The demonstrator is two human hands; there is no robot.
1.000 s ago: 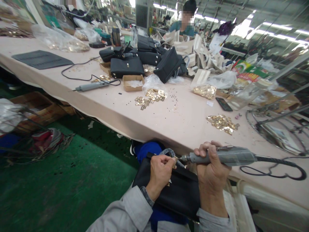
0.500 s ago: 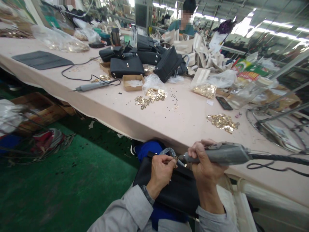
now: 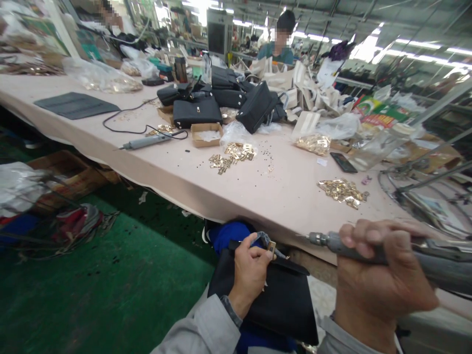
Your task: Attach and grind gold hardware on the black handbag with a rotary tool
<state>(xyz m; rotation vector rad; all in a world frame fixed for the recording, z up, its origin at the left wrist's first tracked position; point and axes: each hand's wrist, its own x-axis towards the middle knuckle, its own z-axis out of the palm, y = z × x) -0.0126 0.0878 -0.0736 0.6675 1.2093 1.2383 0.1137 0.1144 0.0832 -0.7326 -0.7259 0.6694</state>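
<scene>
A black handbag (image 3: 280,302) lies on my lap below the table edge. My left hand (image 3: 250,270) rests on its top and pinches a small gold metal fitting (image 3: 272,246) on the bag's strap. My right hand (image 3: 379,280) is closed around a grey electric screwdriver (image 3: 332,242), held level over the table edge. Its tip points left and stands well apart from the fitting.
The long pink table (image 3: 287,196) carries heaps of gold fittings (image 3: 341,190), (image 3: 232,152), a second grey screwdriver (image 3: 147,141) with its cord, a small cardboard box (image 3: 206,133), several black handbags (image 3: 197,110) and a phone (image 3: 342,162). A person (image 3: 280,42) works at the far side. Green floor lies at left.
My right hand has drawn the screwdriver back to the right and nearer the camera, so its tip has left the fitting. My left hand keeps its hold on the bag.
</scene>
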